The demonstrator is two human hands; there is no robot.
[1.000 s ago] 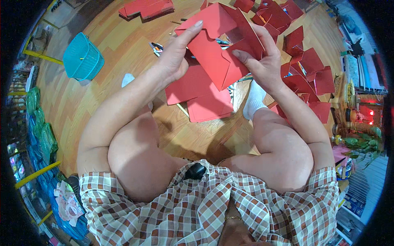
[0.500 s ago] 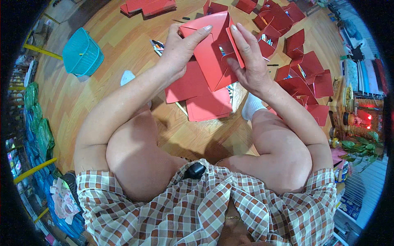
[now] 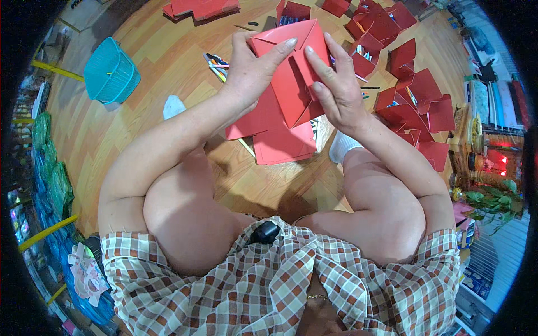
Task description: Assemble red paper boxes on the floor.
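Held up between both hands is a red cardboard box (image 3: 287,92), tilted, with folded panels and diagonal creases at its ends. My left hand (image 3: 252,70) grips its upper left side, thumb pressed on the near face and the other fingers hidden behind. Against the box's right side, my right hand (image 3: 343,95) presses a narrow flap (image 3: 302,70) inward with its fingers; that hand is closed on the box. Flat red card sheets (image 3: 286,147) lie on the floor just below it. Several pens (image 3: 216,66) lie beyond my left wrist.
Several red boxes (image 3: 417,92) stand on the right, some with pens inside. A turquoise basket (image 3: 112,73) stands far left. More red card (image 3: 202,8) lies at the far edge. My legs bend to both sides, with a white-socked foot (image 3: 343,147) near the sheets.
The flap on the box's right side has folded over toward the left, covering the gap where pens behind showed. My right fingers have moved left with it.
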